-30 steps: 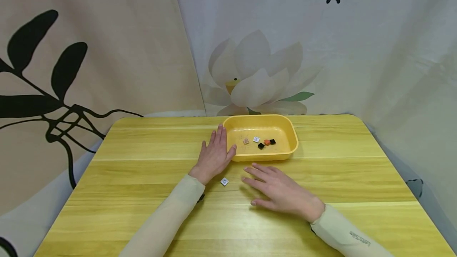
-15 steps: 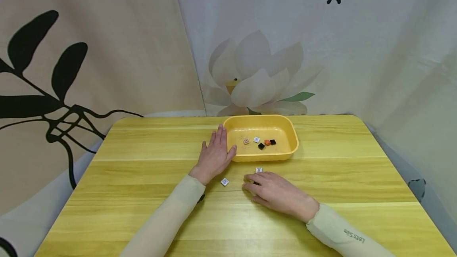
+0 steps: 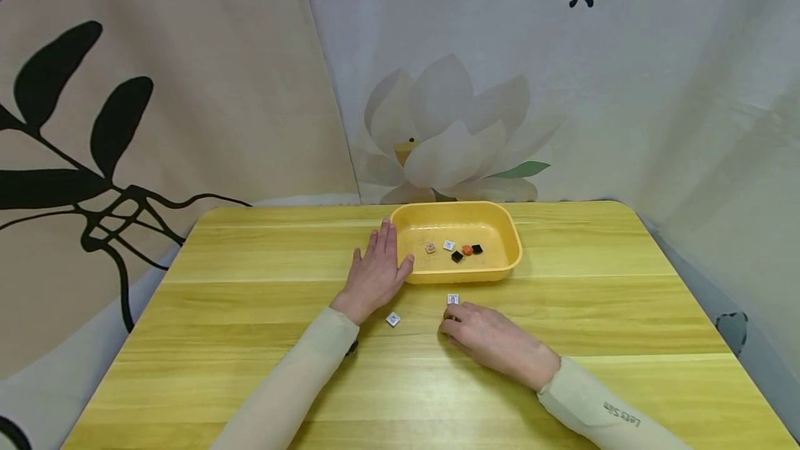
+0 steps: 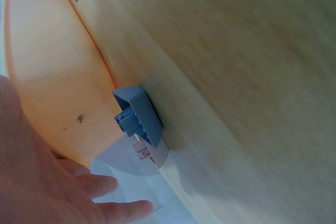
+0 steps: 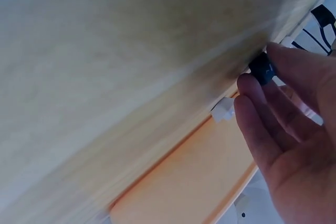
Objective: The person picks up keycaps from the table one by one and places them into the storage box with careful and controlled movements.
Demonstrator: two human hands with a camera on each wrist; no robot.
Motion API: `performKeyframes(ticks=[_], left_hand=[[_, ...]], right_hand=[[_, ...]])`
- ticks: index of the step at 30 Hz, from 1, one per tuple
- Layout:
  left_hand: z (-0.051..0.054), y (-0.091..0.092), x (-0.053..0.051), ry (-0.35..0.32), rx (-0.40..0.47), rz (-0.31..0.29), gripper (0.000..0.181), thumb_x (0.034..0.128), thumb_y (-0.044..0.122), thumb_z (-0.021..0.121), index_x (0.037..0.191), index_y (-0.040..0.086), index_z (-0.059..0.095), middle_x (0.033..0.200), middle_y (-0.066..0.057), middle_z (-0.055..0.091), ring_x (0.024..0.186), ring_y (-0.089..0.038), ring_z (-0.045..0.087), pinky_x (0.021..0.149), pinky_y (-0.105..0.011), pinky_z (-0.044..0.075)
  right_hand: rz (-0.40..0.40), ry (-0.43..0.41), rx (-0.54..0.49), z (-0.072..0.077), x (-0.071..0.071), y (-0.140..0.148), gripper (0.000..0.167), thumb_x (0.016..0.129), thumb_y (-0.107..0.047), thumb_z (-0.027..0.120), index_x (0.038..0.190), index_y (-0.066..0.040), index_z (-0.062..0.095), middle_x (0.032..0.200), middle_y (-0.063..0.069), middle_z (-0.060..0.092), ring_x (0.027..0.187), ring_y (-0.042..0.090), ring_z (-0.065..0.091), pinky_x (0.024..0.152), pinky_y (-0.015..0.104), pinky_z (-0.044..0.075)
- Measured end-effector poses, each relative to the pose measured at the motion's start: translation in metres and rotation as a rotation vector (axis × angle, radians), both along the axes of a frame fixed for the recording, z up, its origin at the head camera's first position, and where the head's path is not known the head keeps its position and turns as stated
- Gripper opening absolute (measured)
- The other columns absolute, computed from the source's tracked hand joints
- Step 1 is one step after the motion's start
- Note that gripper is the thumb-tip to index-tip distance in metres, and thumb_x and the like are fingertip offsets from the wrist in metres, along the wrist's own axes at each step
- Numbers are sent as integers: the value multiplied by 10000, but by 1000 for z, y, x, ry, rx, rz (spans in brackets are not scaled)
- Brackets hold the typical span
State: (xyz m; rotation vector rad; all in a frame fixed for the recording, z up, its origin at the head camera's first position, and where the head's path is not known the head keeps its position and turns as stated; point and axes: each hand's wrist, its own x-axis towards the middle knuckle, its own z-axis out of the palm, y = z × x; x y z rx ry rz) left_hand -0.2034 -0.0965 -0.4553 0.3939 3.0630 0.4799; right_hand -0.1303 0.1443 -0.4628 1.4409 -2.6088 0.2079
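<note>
The left hand (image 3: 375,275) lies with straight fingers along the left end of the yellow tray (image 3: 462,276), its thumb at the front rim. In the right wrist view, the right hand (image 5: 294,124) pinches a small black keycap (image 5: 262,68) between thumb and fingers; the head view mostly hides this piece under the right hand (image 3: 496,340). Just beyond those fingertips sits a white keycap (image 3: 453,298). Another white keycap (image 3: 392,319) rests on the table between the hands. The left wrist view shows a blue-grey keycap (image 4: 142,114) standing near the left hand (image 4: 47,182).
Inside the tray are several small pieces: a pale keycap (image 3: 430,248), a white one (image 3: 448,245), two black ones (image 3: 457,256) and an orange one (image 3: 467,250). A printed curtain (image 3: 250,89) hangs behind the wooden table (image 3: 250,339).
The right hand first came down and left, uncovering the white keycap near the tray; its spread fingers have closed together on the black keycap. The left hand has stayed in place.
</note>
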Motion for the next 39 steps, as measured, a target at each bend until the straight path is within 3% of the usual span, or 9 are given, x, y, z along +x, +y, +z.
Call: performKeyframes(ticks=[8, 19, 27, 39], left_hand=[[1, -1, 0, 1, -1, -6, 806, 1092, 534, 288, 1648, -11, 82, 1735, -130, 10, 1563, -387, 178, 1137, -705, 274], [-1, -1, -1, 0, 8, -5, 806, 1090, 533, 285, 1650, -5, 69, 1735, -121, -8, 1566, -385, 163, 1141, -709, 261], [0, -1, 0, -2, 7, -6, 813, 1086, 543, 276, 1649, -7, 71, 1735, -127, 1, 1566, -384, 164, 1141, -709, 262], [-1, -1, -1, 1, 0, -6, 814, 1087, 547, 271, 1648, -11, 78, 1735, -131, 8, 1565, -385, 168, 1137, -708, 270]], right_hand=[[0, -19, -50, 4, 2, 5, 57, 945, -82, 746, 978, -115, 778, 958, -21, 669, 836, 96, 648, 773, 259, 569], [-45, -12, -182, 17, 0, 19, 121, 914, -72, 783, 1029, -104, 767, 1015, -12, 665, 869, 107, 660, 775, 282, 576], [-78, -23, -222, 26, -4, 25, 160, 923, -59, 774, 1080, -89, 761, 1059, -9, 664, 935, 115, 670, 802, 283, 582], [-129, 33, -345, 47, -19, 30, 195, 882, -25, 809, 1058, -100, 767, 1064, -12, 686, 964, 125, 677, 822, 297, 581]])
